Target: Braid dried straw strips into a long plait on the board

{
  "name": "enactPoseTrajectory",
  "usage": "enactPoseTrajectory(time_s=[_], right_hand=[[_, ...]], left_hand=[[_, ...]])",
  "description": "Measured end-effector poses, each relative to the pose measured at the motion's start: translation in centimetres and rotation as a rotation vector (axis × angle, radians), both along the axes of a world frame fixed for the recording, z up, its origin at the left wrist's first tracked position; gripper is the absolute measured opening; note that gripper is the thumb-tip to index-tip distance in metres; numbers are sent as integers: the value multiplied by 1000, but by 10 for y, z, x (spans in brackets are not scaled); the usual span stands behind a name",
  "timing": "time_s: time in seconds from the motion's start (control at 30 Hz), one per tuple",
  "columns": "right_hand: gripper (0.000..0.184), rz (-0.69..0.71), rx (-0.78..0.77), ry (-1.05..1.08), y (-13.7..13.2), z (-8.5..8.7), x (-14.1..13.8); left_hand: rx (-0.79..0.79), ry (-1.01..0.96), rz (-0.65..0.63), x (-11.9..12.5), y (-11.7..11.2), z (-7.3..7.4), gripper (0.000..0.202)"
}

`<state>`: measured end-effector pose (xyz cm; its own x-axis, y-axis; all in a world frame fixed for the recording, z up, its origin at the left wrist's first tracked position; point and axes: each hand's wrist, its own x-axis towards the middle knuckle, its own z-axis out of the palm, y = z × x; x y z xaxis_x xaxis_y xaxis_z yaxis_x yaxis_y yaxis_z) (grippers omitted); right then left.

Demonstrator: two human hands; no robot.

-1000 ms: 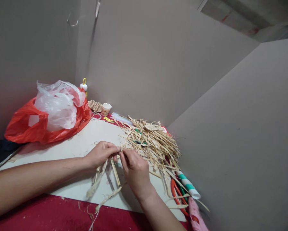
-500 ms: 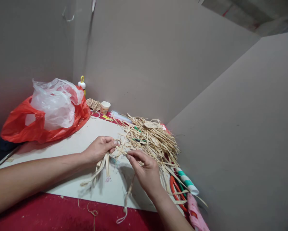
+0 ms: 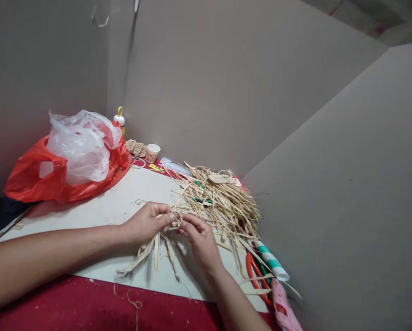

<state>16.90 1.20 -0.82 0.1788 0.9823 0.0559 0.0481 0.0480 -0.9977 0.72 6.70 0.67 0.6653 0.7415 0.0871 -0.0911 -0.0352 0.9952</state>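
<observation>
My left hand (image 3: 147,222) pinches a small bunch of pale straw strips (image 3: 149,252) whose loose ends trail toward me over the white board (image 3: 123,202). My right hand (image 3: 199,238) is closed too, fingertips meeting the left hand's on the same strips. Just beyond both hands lies a big loose pile of straw (image 3: 219,202).
A red plastic bag (image 3: 61,179) with a clear bag (image 3: 81,147) on top sits far left. A paper cup (image 3: 153,152), a small woven piece (image 3: 136,148) and a white bottle (image 3: 119,118) stand in the corner. Orange-handled scissors (image 3: 256,276) and a green-striped roll (image 3: 271,264) lie right. Grey partition walls enclose the table.
My right hand pulled a strip out to the right, then came back to meet the left hand; the long strand hanging over the red cloth is gone from there.
</observation>
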Motion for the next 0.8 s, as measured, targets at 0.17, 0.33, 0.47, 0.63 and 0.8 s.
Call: enactPoseTrajectory(time_s=[0.17,0.33,0.47,0.63,0.8], right_hand=[[26,16,5,137,-7,3,-4],[21,-103,-20,-26,-8,6,-10],[21,-90,33,-26,-9,3,-11],[22,-74,188,-162,-12,3,-9],[20,-132,287,-228,-14,1,-10]], left_hand=[[43,61,39,0,-3,0,29],[16,86,78,2,-6,-2,20],[4,44,104,3,-8,-6,22],[83,111,137,4,-10,-5,18],[183,125,147,4,-14,0,17]])
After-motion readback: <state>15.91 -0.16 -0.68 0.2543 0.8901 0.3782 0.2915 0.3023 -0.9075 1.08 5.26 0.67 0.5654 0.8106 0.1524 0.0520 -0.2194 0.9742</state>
